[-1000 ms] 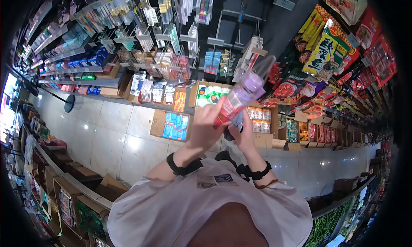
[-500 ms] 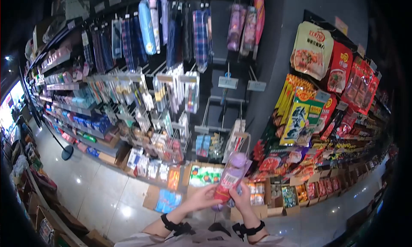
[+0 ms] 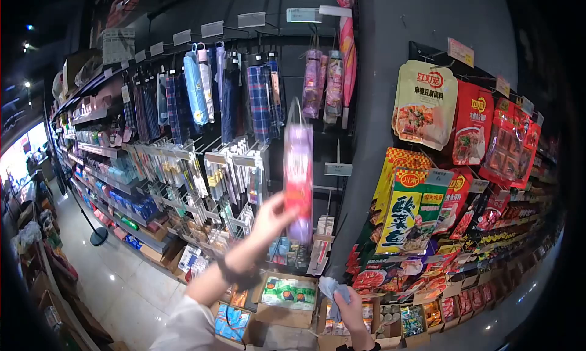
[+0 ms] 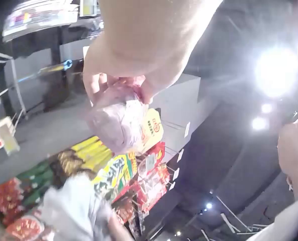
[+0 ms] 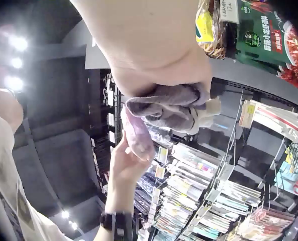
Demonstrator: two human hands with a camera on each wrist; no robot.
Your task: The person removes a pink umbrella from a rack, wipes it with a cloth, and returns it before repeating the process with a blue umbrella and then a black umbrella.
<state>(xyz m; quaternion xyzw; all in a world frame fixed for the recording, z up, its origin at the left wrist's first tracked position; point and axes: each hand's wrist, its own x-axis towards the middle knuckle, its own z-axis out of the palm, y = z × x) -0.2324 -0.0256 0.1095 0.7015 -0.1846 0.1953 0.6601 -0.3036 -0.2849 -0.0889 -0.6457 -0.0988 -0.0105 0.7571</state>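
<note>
Below and right of the hanging plaid umbrella (image 3: 259, 104), I record the purple pack (image 3: 299, 162), upright, its lower part gripped by the left hand (image 3: 274, 218). Farther below and right of that umbrella, I find the right hand (image 3: 350, 312) clutching a grey cloth (image 3: 332, 289). Food pouches (image 3: 410, 212) hang right of the umbrella.

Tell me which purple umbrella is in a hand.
The purple umbrella gripped in the left hand; the other purple umbrellas hang higher, untouched.
</note>
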